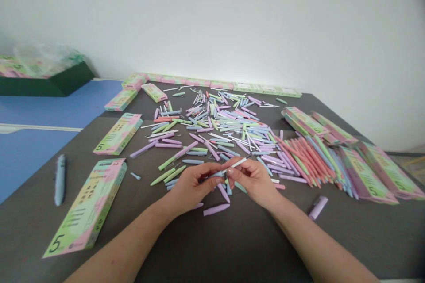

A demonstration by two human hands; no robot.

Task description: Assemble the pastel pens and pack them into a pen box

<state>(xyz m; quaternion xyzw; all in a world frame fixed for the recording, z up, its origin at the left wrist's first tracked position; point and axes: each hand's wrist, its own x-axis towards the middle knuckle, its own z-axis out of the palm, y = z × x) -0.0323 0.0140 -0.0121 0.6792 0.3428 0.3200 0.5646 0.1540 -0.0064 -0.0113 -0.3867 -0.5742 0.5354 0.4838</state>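
Observation:
My left hand [196, 185] is closed round a light blue pen part [217, 174], most of it hidden by the fingers. My right hand [253, 181] pinches a white pen refill [239, 162], its dark tip pointing up and right. The two pieces meet end to end between my fingertips; whether one sits inside the other I cannot tell. Just beyond the hands spreads a heap of loose pen parts [212, 119] in lilac, green, blue and coral, mixed with white refills. A lilac barrel [216, 209] lies right below my hands.
Printed pen boxes [88, 208] line the left and back of the dark table [212, 247]. More boxes [368, 177] lie at the right beside a stack of coral, green and blue pens [305, 159]. A blue pen [60, 180] lies far left, a lilac cap [318, 208] at the right.

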